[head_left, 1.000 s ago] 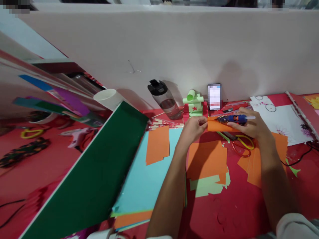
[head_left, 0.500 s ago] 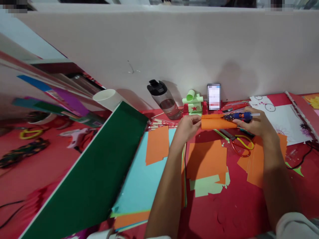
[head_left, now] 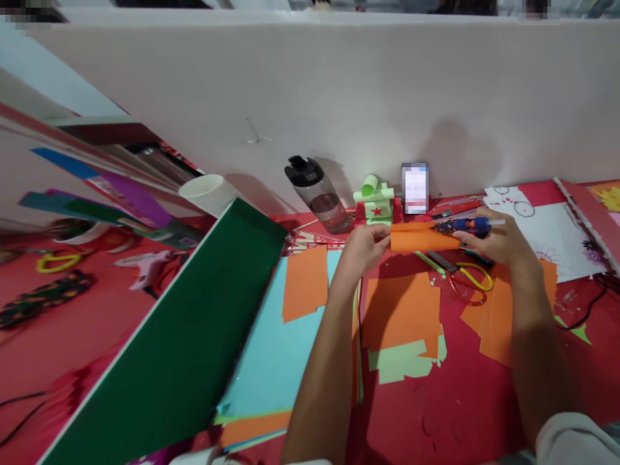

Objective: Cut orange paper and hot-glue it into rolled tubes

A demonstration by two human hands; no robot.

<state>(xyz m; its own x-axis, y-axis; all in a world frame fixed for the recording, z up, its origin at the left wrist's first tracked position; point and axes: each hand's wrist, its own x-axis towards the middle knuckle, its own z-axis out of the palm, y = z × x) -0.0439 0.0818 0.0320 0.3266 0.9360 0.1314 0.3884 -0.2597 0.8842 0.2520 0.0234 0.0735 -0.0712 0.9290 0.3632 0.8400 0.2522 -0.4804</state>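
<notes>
A plain white partition wall [head_left: 194, 84] spans the upper half of the frame, above a bright red tabletop [head_left: 402, 426] along the bottom. A long dark green rectangular board [head_left: 174, 323] slants across the lower left. Right of it, at lower centre, lies a stack of light blue paper sheets [head_left: 271, 349]; flat cut orange paper sheets [head_left: 402, 310] lie right of centre. A clear bottle with a black lid [head_left: 320, 197] stands at centre. The left hand [head_left: 365, 250], right of centre, pinches the left end of a curled orange paper piece [head_left: 421, 241], thumb and fingers closed on it, above the flat sheets. The right hand [head_left: 501, 244], farther right, is wrapped around a dark blue glue gun [head_left: 469, 226], its nozzle at the curled paper's upper edge; whether the fingers also touch the paper is unclear. Just below sit scissors with red and yellow handles [head_left: 467, 283]. Behind the curled paper are a light green paper model with a red star [head_left: 380, 210] and, smallest, an upright lit phone [head_left: 415, 187].
</notes>
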